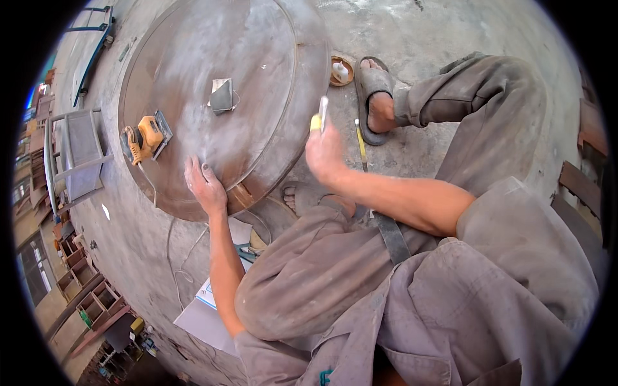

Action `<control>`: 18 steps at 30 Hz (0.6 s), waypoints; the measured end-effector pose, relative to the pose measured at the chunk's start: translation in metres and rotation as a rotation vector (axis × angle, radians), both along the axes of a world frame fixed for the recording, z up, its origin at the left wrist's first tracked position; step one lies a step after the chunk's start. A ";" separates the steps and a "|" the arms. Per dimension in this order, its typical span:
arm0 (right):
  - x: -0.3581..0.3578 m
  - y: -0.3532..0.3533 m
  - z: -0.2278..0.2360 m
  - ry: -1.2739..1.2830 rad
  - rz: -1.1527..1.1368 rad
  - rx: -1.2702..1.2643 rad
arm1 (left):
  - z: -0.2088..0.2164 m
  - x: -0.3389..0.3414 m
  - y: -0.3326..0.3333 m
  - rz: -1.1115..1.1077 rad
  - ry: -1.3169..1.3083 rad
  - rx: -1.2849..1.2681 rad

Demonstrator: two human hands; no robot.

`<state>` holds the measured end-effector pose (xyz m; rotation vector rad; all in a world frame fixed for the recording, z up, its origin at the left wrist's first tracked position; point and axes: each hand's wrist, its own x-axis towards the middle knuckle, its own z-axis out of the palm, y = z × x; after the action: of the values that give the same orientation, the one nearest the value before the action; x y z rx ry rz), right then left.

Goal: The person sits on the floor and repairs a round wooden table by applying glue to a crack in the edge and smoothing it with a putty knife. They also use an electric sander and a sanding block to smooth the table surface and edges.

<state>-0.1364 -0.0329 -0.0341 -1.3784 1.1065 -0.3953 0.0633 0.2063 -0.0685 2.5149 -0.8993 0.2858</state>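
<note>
A large round wooden tabletop [270, 138], dusted with pale powder, lies in front of me. My left hand [206, 186] rests on its near rim, fingers spread. Raised to the right of the rim, my right hand [325, 153] is closed round a slim tool [323, 109] with a yellow part and a pale tip; motion blurs it, so its kind is unclear. An orange power sander [152, 136] sits on the tabletop's left side, its cord trailing over the edge. Folded pieces of sandpaper [222, 96] lie near the middle of the top.
A small brown bowl [340, 71] with a white bottle stands beside my sandalled foot. A thin yellow strip [361, 145] lies on the floor between my legs. Cords and sheets of card [205, 318] lie near my left arm. A metal frame [77, 154] stands at left, with wooden shelving beyond.
</note>
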 end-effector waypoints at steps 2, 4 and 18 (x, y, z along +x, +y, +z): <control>-0.019 0.050 -0.038 -0.071 0.021 -0.198 | -0.002 0.000 -0.007 -0.019 0.014 0.003; -0.003 0.031 -0.021 -0.035 0.008 -0.060 | 0.001 0.001 -0.002 0.004 0.009 -0.005; 0.022 -0.071 -0.018 -0.004 0.038 -0.100 | -0.002 -0.001 -0.005 -0.005 0.025 0.019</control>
<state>-0.1147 -0.1036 -0.0521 -1.4838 1.0674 -0.4309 0.0619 0.2012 -0.0708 2.5280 -0.9023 0.2445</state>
